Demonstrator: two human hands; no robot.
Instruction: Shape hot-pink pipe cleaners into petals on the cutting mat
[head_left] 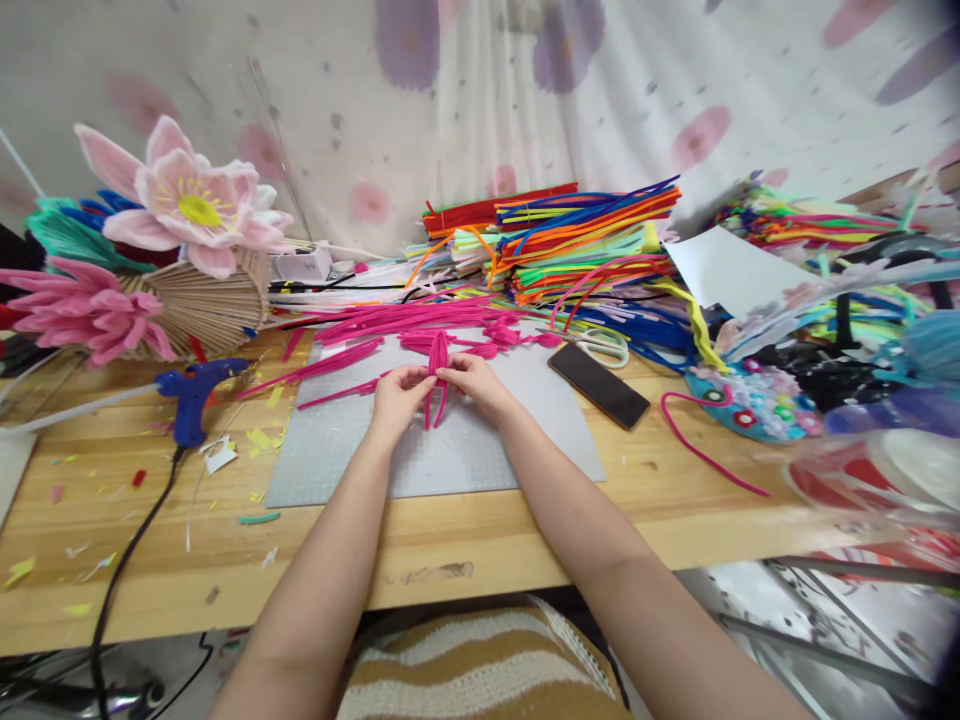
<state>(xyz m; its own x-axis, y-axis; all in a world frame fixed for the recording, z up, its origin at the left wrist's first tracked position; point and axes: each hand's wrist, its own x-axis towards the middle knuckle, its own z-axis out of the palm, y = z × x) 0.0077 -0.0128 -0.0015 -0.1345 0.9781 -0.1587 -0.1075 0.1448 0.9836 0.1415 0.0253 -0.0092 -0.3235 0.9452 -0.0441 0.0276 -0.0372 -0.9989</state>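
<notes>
Both of my hands meet over a grey cutting mat [480, 450] on the wooden table. My left hand [397, 393] and my right hand [474, 381] pinch the middle of a bundle of folded bright pink pipe cleaners [437, 375] that stands upright between them. Fingers of each hand are closed on the bundle. Behind it lies a loose heap of more pink pipe cleaners [420, 325], some bent into loops.
A blue glue gun [191, 390] with a black cord rests at left. Pink pipe-cleaner flowers [184, 205] stand at back left. A black phone [598, 385], scissors [600, 345] and stacks of coloured pipe cleaners [585, 240] lie behind. Paper scraps litter the table.
</notes>
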